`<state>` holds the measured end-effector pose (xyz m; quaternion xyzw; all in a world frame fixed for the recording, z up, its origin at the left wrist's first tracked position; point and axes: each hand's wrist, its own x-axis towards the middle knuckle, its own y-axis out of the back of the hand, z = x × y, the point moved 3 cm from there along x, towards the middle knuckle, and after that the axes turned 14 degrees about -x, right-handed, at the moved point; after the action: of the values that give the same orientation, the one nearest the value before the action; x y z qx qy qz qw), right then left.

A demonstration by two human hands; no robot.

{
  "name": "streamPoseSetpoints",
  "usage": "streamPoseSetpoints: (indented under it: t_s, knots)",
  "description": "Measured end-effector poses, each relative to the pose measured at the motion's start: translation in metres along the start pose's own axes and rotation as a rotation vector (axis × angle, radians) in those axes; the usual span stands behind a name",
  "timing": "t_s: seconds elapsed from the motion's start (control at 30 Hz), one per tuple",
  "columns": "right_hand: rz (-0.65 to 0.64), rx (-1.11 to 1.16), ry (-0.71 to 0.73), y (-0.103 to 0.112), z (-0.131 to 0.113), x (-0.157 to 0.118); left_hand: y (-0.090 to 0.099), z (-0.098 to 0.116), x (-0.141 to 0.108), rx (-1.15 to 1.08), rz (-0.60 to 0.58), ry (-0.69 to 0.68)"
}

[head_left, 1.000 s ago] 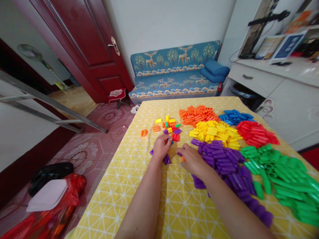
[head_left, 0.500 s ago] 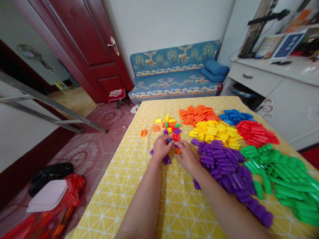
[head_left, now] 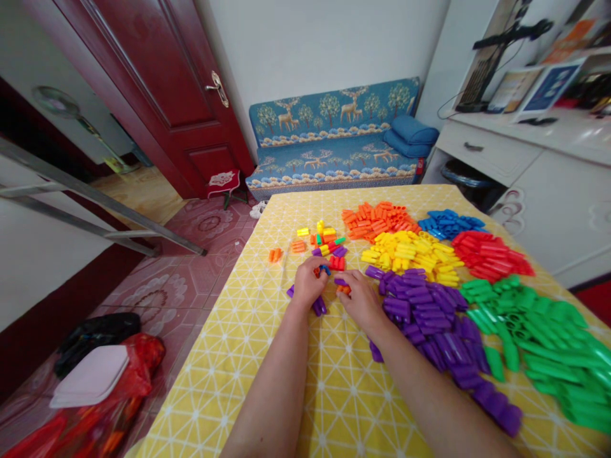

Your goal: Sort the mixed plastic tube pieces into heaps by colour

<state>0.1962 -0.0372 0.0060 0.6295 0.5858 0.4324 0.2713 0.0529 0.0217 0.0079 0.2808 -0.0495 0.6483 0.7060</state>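
Holding a small blue piece point(head_left: 325, 270), pinched in the left hand point(head_left: 308, 280); in the right hand point(head_left: 360, 299), near but apart, apparently gripping a purple piece point(head_left: 340, 281) above an orange piece point(head_left: 344, 290), with contact partly hidden. Likely light, stiff, slick and not fragile; best taken by the long sides between thumb and fingertips. Just short of red pieces point(head_left: 337, 263) on the desk point(head_left: 344, 394); left of a purple heap point(head_left: 424, 312), and farther out, of yellow point(head_left: 410, 254) and green heaps point(head_left: 548, 343).
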Motion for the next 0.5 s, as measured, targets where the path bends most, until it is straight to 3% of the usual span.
streamPoseSetpoints:
  t_s: [0.5]
  knots:
    - [0.013,-0.007,-0.053,0.0054,0.0009,-0.0008,-0.0010,0.0058,-0.0027,-0.118,-0.056,-0.022]
